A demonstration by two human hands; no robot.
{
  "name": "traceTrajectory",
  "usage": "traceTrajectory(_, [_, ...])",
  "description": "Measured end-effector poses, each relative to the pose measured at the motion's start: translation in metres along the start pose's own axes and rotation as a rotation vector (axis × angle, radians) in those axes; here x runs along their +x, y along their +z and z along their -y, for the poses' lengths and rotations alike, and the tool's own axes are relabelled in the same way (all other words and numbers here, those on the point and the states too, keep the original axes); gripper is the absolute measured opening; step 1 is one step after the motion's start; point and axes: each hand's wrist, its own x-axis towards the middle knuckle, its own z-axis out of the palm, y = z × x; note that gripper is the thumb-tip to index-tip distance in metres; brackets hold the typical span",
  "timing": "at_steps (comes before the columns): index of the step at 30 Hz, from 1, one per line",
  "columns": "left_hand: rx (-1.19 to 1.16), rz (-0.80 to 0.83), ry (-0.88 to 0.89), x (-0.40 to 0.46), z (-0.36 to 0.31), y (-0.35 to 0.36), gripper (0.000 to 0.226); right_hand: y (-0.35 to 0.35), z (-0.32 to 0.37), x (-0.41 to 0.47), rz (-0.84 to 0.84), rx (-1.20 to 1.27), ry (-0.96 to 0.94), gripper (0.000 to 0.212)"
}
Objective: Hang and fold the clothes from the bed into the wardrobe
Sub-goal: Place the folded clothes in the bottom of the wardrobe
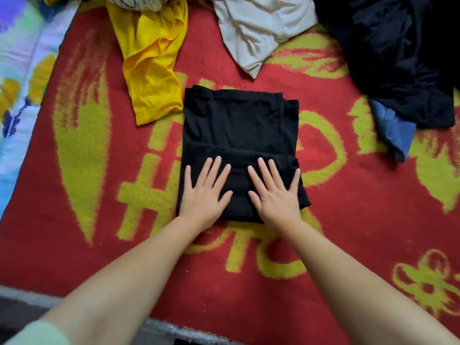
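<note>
Folded black garment under both flat, spread hands, left and right, may unfold or slump when lifted, being soft.

Both hands lie flat on a folded black garment — left hand and right hand side by side, fingers spread, on the red-and-yellow blanket. Beyond it lie a yellow shirt, a white garment and dark clothes.

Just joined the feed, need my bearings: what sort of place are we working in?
Probably a bedroom: a red and yellow blanket spread on a bed, a floral sheet beside it, loose clothes above the folded black garment.
</note>
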Motion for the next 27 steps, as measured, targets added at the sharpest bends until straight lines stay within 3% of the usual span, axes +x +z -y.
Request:
traceTrajectory(4, [-0.001,0.065,-0.036,-0.006,0.024,0.004,0.067,-0.007,-0.025,-0.001,0.069,-0.051,-0.039,0.061])
traceTrajectory(9, [0.157,0.158,0.393,-0.024,0.047,-0.009,0.083,-0.014,-0.023,-0.032,0.177,-0.165,-0.288,0.086])
traceTrajectory(14, [0.088,0.147,0.299,-0.023,0.038,-0.017,0.095,-0.011,-0.020,-0.032,0.252,-0.172,-0.143,0.093])
traceTrajectory(18, [0.102,0.412,0.239,-0.026,0.021,-0.042,0.086,-0.041,-0.011,-0.026,0.481,-0.125,-0.162,0.090])
traceTrajectory(21, [-0.252,0.784,0.150,-0.027,0.019,-0.082,0.080,-0.086,-0.017,-0.024,0.827,0.102,-0.206,0.086])
traceTrajectory(23, [-0.477,0.907,0.052,-0.020,0.029,-0.115,0.065,-0.122,-0.024,-0.020,0.944,0.346,-0.153,0.075])
traceTrajectory(25, [-0.623,0.867,-0.017,-0.004,0.044,-0.139,0.038,-0.148,-0.037,-0.003,0.865,0.420,-0.151,0.056])
traceTrajectory(27, [-0.765,0.745,-0.110,0.015,0.058,-0.154,0.022,-0.161,-0.048,0.025,0.668,0.434,-0.098,0.043])
